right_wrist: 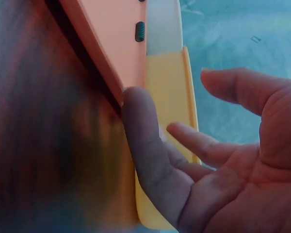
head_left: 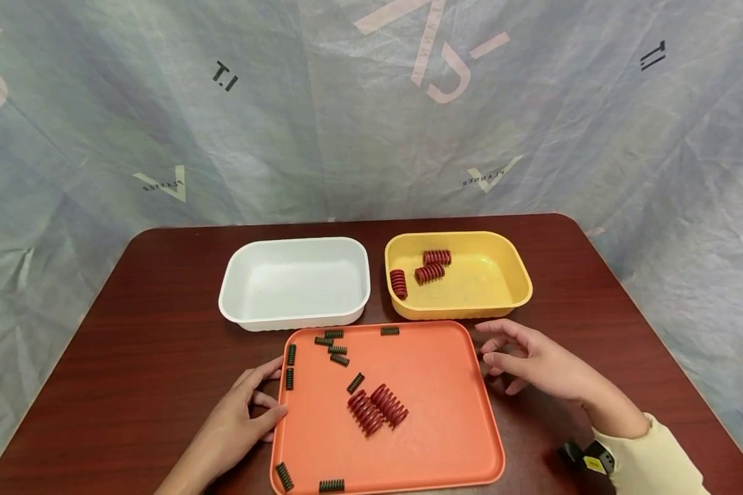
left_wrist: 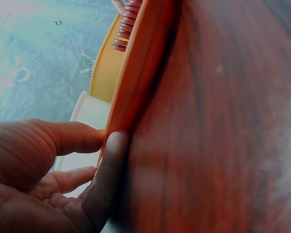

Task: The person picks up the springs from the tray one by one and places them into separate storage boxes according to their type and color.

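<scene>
An orange tray [head_left: 433,454] lies on the table. Two thick red springs [head_left: 389,405] sit side by side near its middle, and several small dark green springs [head_left: 338,350] are scattered mostly along its left and far edges. My left hand [head_left: 241,416] pinches the tray's left edge; in the left wrist view its thumb [left_wrist: 82,137] meets the rim and a finger lies along the underside. My right hand [head_left: 541,361] is just off the tray's far right corner, fingers loosely bent and holding nothing. In the right wrist view, one fingertip [right_wrist: 138,104] appears close to the tray's edge.
Behind the tray stand a white bin [head_left: 294,321] on the left, with nothing seen inside, and a yellow bin [head_left: 470,309] on the right, holding three red springs [head_left: 430,273]. The dark red wooden table [head_left: 130,357] ends at a printed grey curtain [head_left: 322,151].
</scene>
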A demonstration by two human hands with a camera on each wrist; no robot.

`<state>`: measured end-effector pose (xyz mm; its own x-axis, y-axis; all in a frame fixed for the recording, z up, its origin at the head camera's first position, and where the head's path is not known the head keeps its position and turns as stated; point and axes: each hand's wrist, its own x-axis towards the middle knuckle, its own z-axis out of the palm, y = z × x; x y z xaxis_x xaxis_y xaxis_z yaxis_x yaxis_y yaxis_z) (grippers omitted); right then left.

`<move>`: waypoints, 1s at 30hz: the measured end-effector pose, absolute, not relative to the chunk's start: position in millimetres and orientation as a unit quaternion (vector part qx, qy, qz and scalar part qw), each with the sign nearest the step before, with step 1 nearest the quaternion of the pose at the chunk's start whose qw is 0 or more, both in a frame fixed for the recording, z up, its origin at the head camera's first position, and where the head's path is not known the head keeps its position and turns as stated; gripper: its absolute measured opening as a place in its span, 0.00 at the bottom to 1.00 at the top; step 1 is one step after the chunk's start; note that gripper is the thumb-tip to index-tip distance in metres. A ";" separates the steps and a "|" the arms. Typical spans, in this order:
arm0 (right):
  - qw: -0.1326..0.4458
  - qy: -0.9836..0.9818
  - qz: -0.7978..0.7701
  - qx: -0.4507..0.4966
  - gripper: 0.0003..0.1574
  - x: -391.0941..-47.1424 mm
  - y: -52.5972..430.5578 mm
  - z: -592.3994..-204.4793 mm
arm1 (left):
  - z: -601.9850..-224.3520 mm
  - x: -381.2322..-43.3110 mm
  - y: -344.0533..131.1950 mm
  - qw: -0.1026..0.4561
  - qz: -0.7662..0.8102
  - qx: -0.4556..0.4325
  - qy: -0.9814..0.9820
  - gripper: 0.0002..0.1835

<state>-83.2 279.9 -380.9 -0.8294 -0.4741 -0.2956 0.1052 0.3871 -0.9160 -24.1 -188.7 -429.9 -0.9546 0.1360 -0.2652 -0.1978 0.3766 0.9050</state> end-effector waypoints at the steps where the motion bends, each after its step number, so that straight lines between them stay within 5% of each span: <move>1: 0.264 0.790 -0.542 -0.111 0.35 -81.9 279.0 -382.3 | -429.9 -24.1 -188.6 0.150 0.560 -0.018 0.815 0.38; 30: 0.209 0.823 -0.525 -0.062 0.49 -62.1 249.9 -410.9 | -430.7 -24.5 -189.5 0.149 0.558 -0.014 0.816 0.38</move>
